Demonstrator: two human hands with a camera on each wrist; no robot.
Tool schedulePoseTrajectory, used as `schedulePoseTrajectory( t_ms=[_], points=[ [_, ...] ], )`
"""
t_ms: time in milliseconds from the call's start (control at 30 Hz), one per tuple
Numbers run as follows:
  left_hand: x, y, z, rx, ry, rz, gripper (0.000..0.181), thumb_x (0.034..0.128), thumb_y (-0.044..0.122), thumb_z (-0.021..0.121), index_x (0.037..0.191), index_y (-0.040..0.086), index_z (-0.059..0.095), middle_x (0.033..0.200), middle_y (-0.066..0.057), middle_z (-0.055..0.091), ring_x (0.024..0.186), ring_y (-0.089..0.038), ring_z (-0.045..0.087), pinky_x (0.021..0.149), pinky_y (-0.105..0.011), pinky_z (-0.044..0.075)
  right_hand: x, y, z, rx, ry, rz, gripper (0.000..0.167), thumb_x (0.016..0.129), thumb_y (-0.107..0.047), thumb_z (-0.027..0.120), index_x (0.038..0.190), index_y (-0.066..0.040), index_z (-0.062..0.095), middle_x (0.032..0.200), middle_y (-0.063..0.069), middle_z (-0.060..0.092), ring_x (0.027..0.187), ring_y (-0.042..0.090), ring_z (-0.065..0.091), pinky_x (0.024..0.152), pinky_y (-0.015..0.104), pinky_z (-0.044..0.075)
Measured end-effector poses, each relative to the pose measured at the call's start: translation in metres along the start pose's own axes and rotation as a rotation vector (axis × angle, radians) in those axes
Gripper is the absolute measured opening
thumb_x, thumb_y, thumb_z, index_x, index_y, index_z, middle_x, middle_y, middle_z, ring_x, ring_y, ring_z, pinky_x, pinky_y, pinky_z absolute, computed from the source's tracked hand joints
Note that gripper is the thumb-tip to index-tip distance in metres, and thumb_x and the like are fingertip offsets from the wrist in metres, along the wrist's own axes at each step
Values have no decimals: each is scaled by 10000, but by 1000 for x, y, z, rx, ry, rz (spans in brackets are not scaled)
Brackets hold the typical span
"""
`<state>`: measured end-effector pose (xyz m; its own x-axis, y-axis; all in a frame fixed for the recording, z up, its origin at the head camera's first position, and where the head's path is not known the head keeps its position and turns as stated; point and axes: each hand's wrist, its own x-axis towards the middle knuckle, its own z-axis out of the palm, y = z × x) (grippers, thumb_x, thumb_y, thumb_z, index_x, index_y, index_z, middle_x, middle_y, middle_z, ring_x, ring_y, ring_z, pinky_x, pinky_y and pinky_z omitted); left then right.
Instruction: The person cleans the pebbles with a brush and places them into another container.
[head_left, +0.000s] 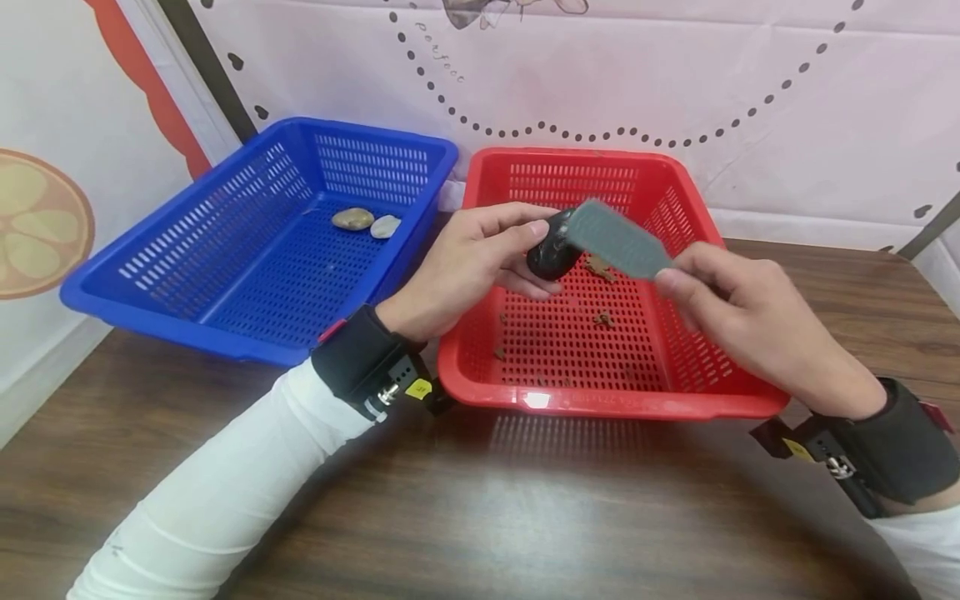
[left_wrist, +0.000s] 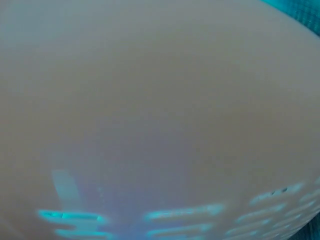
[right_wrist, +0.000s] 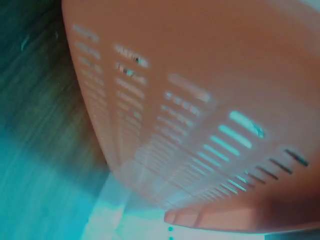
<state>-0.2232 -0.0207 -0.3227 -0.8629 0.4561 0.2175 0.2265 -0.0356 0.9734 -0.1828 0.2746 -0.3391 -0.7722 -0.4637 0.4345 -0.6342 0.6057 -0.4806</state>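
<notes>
Over the red basket (head_left: 611,402), my left hand (head_left: 468,258) holds a smooth black stone (head_left: 553,254) between thumb and fingers. Pale smears show on the stone's face. My right hand (head_left: 750,312) grips the narrow end of a flat, grey-green, paddle-shaped tool (head_left: 618,240). Its broad end meets or overlaps the stone's right side; I cannot tell whether they touch. Brown crumbs (head_left: 602,319) lie on the basket floor below. Neither wrist view shows a hand or the stone; the right wrist view has a slotted basket wall (right_wrist: 195,120) close up.
A blue basket (head_left: 187,325) stands to the left, holding a brown stone (head_left: 352,218) and a whitish stone (head_left: 386,227). Both baskets rest on a wood-grain table (head_left: 525,508). A printed cloth (head_left: 637,67) hangs behind them.
</notes>
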Motion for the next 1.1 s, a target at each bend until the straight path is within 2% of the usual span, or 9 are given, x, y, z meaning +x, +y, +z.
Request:
schedulePoseTrajectory(
  t_ms=[300, 1100],
  points=[
    [1, 0, 0, -2, 15, 1, 356, 1121, 99, 525, 1454, 16, 621, 1177, -184, 747, 898, -341, 780, 826, -417, 654, 0, 0, -1, -7, 0, 28, 127, 975, -45, 764, 993, -144, 686, 697, -62, 583, 549, 150, 526, 491, 229, 428],
    [0, -1, 0, 8, 18, 11, 350, 1118, 101, 534, 1444, 15, 629, 1181, -179, 743, 878, -335, 776, 824, -412, 655, 0, 1, 0, 15, 27, 9, 107, 981, -38, 755, 1002, -130, 703, 709, -56, 594, 553, 143, 522, 480, 224, 422]
  ],
)
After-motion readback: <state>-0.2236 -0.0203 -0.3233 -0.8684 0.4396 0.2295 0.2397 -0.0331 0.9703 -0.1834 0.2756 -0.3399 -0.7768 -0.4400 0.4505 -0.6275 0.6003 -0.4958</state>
